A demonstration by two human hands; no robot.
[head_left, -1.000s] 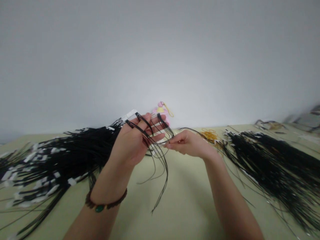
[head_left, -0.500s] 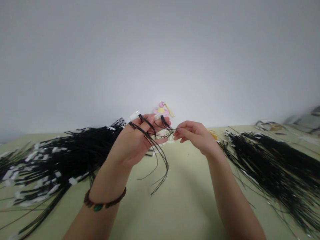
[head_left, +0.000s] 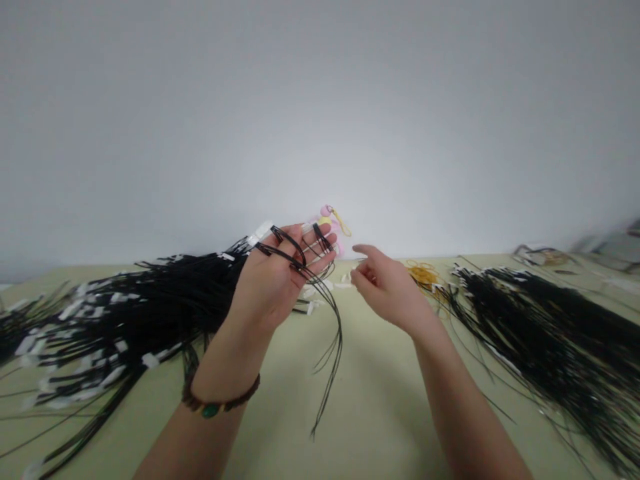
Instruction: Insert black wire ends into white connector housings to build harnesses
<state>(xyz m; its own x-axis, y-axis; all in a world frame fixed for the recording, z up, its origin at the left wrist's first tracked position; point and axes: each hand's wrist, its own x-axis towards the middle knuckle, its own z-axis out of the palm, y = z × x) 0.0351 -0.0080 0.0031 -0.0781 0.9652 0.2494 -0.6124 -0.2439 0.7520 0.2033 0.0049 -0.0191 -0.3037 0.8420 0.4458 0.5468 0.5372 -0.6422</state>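
Observation:
My left hand (head_left: pixel 270 283), palm turned up, holds a black wire harness with white connectors. One larger white connector (head_left: pixel 261 233) rests by the thumb side, and a smaller white connector (head_left: pixel 307 229) lies against the fingers. Black wires (head_left: pixel 336 333) run across the palm and hang down toward the table, their loose ends apart. To the right, my right hand (head_left: pixel 385 283) is in the air, away from the wires. Its index finger is stretched out and the thumb is apart from it, with nothing visible between them.
A large pile of black wires with white connectors (head_left: pixel 165 300) covers the left of the table. More black wire bundles (head_left: pixel 540 333) spread over the right. Yellow wires (head_left: pixel 423 273) and a pink-and-yellow trinket (head_left: pixel 327 217) are near the wall, with small white pieces (head_left: pixel 320 288) behind my left hand.
My right hand has let go of the thin wires and opened. The wires now hang lower from my left hand, which has shifted slightly.

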